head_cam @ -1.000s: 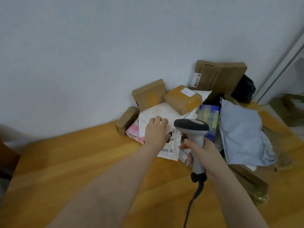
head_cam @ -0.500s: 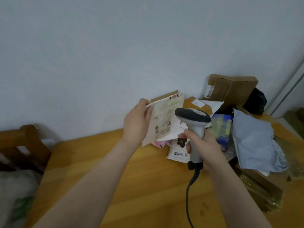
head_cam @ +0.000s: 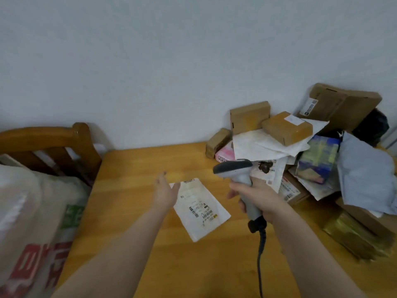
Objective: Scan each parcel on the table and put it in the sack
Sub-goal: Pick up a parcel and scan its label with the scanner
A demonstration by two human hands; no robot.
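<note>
A flat white parcel (head_cam: pixel 199 209) lies label-up on the wooden table (head_cam: pixel 133 164), in front of me. My left hand (head_cam: pixel 165 190) hovers at its upper left corner with the fingers spread and nothing gripped. My right hand (head_cam: pixel 257 198) is closed around the handle of a grey barcode scanner (head_cam: pixel 234 168), whose head sits just right of and above the parcel. The scanner's cable hangs down toward me. The white sack (head_cam: pixel 32 222), with red and green print, stands off the table's left edge.
Piled against the wall at the table's right end are brown cartons (head_cam: pixel 249 117), white envelopes (head_cam: pixel 264 145), a pink packet (head_cam: pixel 225 153), a blue-yellow packet (head_cam: pixel 318 160) and a grey poly bag (head_cam: pixel 365 175). A wooden chair back (head_cam: pixel 53 140) stands behind the sack.
My left hand lifted the white parcel from the pile, held it before the scanner, then let it go; it now lies on the table. The view swung left, revealing the sack.
</note>
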